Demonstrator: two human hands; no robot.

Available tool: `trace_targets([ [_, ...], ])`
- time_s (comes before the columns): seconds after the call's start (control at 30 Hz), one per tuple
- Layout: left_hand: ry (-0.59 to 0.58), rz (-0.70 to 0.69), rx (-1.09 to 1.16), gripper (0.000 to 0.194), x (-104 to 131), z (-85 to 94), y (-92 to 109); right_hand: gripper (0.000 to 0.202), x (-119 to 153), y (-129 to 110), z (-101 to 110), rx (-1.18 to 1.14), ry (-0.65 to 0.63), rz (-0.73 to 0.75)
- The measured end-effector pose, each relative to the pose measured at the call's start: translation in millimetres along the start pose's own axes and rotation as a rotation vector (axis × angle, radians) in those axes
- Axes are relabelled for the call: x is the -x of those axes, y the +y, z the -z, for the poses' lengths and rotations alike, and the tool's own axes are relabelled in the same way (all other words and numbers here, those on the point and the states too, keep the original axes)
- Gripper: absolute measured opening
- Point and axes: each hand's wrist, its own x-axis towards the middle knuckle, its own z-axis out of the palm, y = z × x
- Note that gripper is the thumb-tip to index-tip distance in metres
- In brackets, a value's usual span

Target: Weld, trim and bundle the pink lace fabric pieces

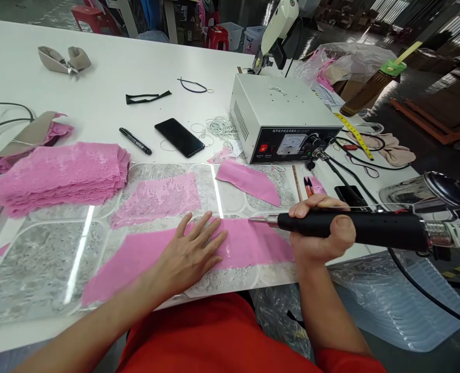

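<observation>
My left hand lies flat, fingers spread, on a long pink fabric piece at the table's front edge. My right hand is wrapped round a black-handled ultrasonic welding gun. The gun's metal tip points left, at the upper edge of that fabric; whether it touches, I cannot tell. Beyond my left hand lies a pink lace piece. A smaller plain pink piece rests beyond the gun's tip. To the left is a stack of pink lace fabric. A marble-patterned clear mat lies under the pieces.
A grey control box with a dial stands at the back right. Cables run from it towards the gun. A phone, a marker and white elastic cord lie behind the fabric. A metal canister stands far right.
</observation>
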Motion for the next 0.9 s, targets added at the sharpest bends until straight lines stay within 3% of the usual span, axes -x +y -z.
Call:
trace_targets([
  [0.3, 0.004, 0.001, -0.002, 0.037, -0.4, -0.1, -0.5, 0.016, 0.7, 2.5, -5.6, 0.026, -0.041, 0.015],
  [0.6, 0.028, -0.014, -0.011, 0.038, -0.7, -1.6, -1.5, 0.021, -15.5, -6.2, 16.4, 0.101, 0.132, 0.11],
  [0.9, 0.004, 0.018, 0.021, 0.038, -1.6, 0.7, 0.2, 0.017, -11.1, -5.3, 17.9, 0.075, 0.107, 0.067],
])
